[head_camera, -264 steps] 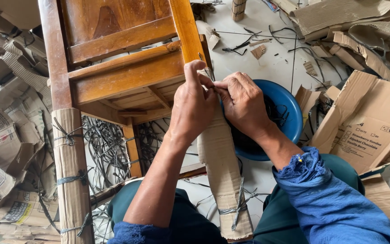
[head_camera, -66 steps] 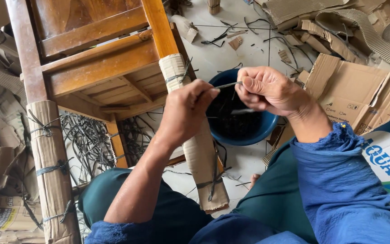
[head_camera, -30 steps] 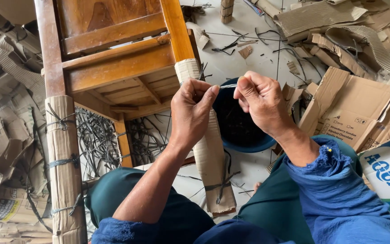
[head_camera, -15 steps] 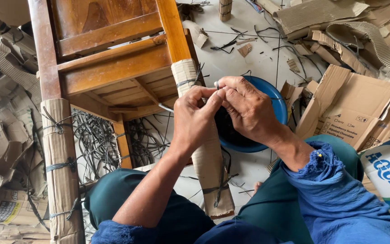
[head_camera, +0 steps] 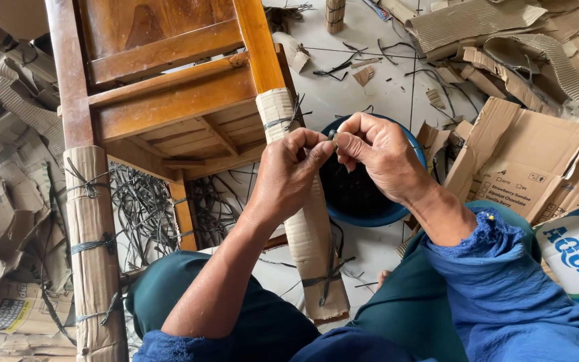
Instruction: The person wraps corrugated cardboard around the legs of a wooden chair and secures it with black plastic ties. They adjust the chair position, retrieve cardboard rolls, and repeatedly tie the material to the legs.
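Head view: both hands meet at centre, over the wrapped chair leg (head_camera: 303, 214). L hand (head_camera: 289, 177) has thumb and fingers closed in a pinch, tips pointing right; R hand (head_camera: 380, 157) is curled, thumb against forefinger, tips pointing left. Fingertips of the two touch or nearly so, w/ a small dark bit of strap (head_camera: 333, 136) nipped between them; too small to tell which hand grips it more. Leg runs from upper centre down to lower centre, sleeved in corrugated cardboard, tied w/ dark straps near its top and near its bottom end. It belongs to a wooden chair (head_camera: 169, 94) lying tipped, seat frame at upper left. 2nd leg (head_camera: 95, 261) at left is also cardboard-wrapped, w/ several strap ties along it. Blue bowl (head_camera: 413, 201) sits just behind the hands, right of the leg, w/ dark stuff inside. Loose dark straps (head_camera: 135, 208) lie on the floor between the two legs. Cardboard box (head_camera: 531, 161) lies flat at right, more corrugated scraps (head_camera: 477, 20) at upper right, crumpled paper (head_camera: 1, 201) at far left. Person sits w/ knees in teal cloth either side of the leg, blue sleeve (head_camera: 504, 281) on R arm.
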